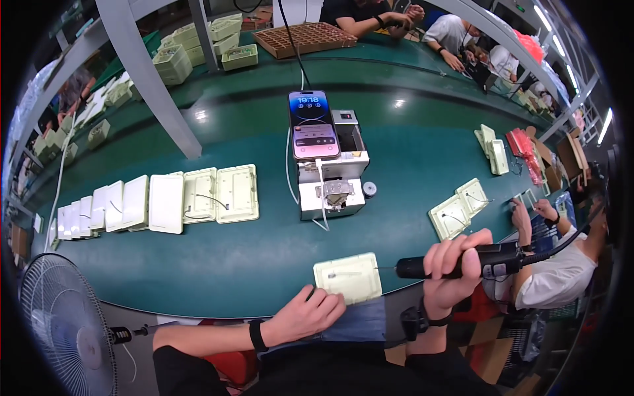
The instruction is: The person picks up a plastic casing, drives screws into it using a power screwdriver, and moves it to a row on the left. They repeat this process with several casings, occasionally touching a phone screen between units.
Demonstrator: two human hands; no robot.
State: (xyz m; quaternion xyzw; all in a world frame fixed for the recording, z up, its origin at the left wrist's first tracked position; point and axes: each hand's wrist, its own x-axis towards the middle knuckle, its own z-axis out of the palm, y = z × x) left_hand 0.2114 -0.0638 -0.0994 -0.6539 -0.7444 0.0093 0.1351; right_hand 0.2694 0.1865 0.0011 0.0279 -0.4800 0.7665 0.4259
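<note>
Head view: left hand (310, 315) is touching a cream panel (350, 280) at the green table (218, 277)'s near edge, fingers half-curled, clasp unclear; right hand (452, 267), fingers wrapped tight, is seemingly positioning a black driver (502, 259), next calling for bit (386, 267) alignment.

A worker, left hand (310, 317) and right hand (456, 267) bare, wears a black top (317, 369) with loose short sleeves (185, 369) ending near the elbows. A plain black band (258, 335) circles the left wrist; a bulkier black watch-like piece (415, 323) with a dark strap (438, 322) rings the right. Blue denim (368, 323) covers the lap.
</note>
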